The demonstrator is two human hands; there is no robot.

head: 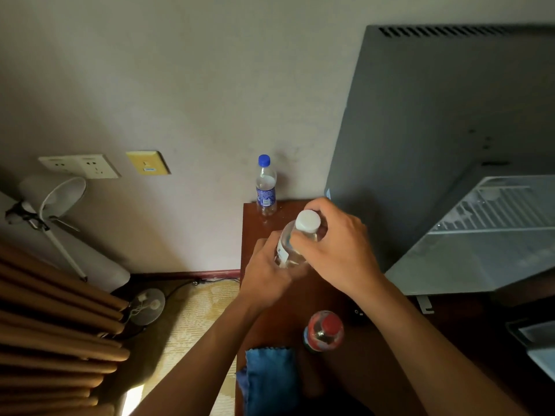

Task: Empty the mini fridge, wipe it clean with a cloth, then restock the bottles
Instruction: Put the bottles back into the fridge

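Both hands are gripping a clear bottle (292, 244) over the table (255, 223), left hand (265, 273) curling around its body, right hand (339, 247) clasping just below its white cap (307, 221).

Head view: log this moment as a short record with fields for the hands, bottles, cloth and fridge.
left hand: grips the lower body of the white-capped bottle
right hand: grips the same bottle near its neck
blue-capped bottle: upright at the far edge of the wooden table, near the wall
red-capped bottle: standing on the table, nearer the person
blue cloth: lying at the table's near left edge
mini fridge: door open, wire shelf visible, no bottles seen inside
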